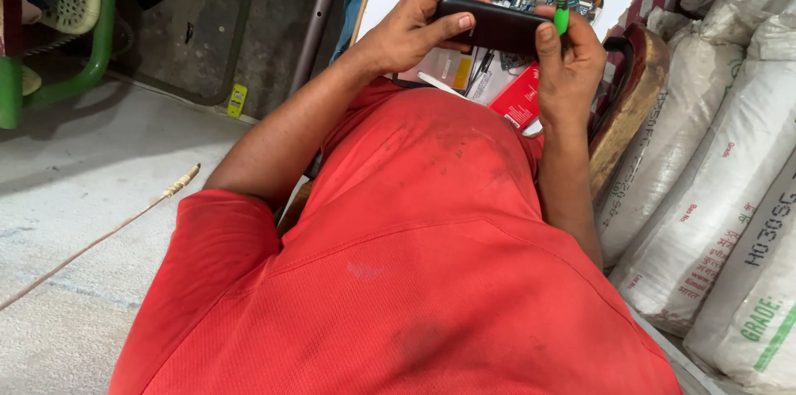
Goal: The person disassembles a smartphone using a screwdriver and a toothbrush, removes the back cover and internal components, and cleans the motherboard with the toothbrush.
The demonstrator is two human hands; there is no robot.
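Hands grip a flat black rectangular phone (pixel 495 25) at twelve o'clock: left hand (pixel 410 30) clamps its end, right hand (pixel 568 63) closed on phone and green-handled tool (pixel 562 15).

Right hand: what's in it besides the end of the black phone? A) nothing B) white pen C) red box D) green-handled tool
D: the right hand grips one end of the black phone and pinches a green-handled tool upright against it, while the left hand holds the phone's other end.
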